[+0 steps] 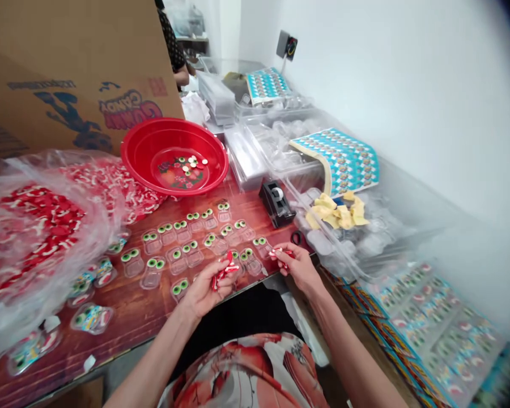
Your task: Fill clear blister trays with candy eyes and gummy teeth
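Observation:
My left hand [215, 283] is curled round several red-and-white gummy candies [226, 273] near the table's front edge. To its right, my right hand [295, 265] pinches red-and-white candy pieces [281, 256] beside a small clear plastic case [261, 249] holding green eyeball candies. Rows of such open cases [190, 255], each with a pair of eyeballs, lie on the wood-patterned table between and beyond my hands. On the left, a large clear bag [46, 221] is full of the same red-and-white candies. Closed cases with blue labels [92, 318] lie near it.
A red basin [131, 164] with a few eyeballs stands at the back, before a cardboard box [80, 62]. A black tape dispenser [277, 204] sits right of the cases. Clear bins [276, 164] with label sheets [340, 158] line the wall. Another person's arm [181, 76] shows behind.

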Motion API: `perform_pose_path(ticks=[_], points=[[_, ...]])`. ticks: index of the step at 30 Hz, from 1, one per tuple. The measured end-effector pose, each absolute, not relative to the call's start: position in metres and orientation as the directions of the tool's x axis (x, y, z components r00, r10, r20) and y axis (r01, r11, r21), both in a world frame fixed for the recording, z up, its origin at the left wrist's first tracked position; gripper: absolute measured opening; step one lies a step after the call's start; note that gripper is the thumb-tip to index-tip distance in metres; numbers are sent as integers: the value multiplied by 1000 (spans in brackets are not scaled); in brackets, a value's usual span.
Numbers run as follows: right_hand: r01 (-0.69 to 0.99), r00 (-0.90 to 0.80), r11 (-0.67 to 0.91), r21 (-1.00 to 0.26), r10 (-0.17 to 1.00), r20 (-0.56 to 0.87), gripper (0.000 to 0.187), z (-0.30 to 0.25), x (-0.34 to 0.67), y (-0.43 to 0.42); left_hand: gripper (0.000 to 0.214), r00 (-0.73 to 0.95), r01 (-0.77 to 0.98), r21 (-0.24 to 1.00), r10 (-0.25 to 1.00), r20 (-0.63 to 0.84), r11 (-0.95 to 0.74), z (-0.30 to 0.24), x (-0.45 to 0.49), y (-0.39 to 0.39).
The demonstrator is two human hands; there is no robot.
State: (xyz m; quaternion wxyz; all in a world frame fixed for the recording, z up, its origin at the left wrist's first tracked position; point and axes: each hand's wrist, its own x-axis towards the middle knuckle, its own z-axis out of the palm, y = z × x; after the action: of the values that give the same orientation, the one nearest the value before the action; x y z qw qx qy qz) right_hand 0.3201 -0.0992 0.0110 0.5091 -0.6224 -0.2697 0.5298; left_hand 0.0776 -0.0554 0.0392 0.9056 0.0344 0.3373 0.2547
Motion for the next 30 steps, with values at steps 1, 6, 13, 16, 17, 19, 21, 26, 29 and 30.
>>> perform_pose_path(ticks=[1,6,13,16,17,19,21,26,29,30], points=[[-123,318,-331,-936,880,-353,34,8,322,-99,11,636,-434,249,490,-596,866,38,79,-56],[416,261,-233,-879,956,-130,14,3,331,-94,23,606,-417,298,507,-613,859,33,82,-62],[734,42,-80,-674,996,-73,13,6,330,-79,33,588,-423,322,527,-613,847,28,79,-65],[802,1,-19,-596,1000,-30,14,-5,331,-78,33,578,-422,332,532,-619,844,27,79,-65],[811,1,-7,-585,1000,-10,15,-8,331,-78,32,575,-421,332,531,-623,844,27,79,-65],[804,15,5,-595,999,29,16,-12,331,-78,30,572,-417,330,526,-629,847,28,79,-65],[778,41,14,-629,997,72,19,-12,330,-79,28,572,-414,331,526,-630,848,29,79,-65],[657,47,46,-753,994,102,26,3,315,-91,26,567,-413,337,528,-632,846,29,80,-65],[561,-29,4,-828,999,-14,22,9,299,-102,25,560,-413,349,537,-631,841,27,80,-66],[549,-24,-24,-836,999,-45,21,9,294,-105,25,557,-415,353,541,-630,839,27,80,-67]])
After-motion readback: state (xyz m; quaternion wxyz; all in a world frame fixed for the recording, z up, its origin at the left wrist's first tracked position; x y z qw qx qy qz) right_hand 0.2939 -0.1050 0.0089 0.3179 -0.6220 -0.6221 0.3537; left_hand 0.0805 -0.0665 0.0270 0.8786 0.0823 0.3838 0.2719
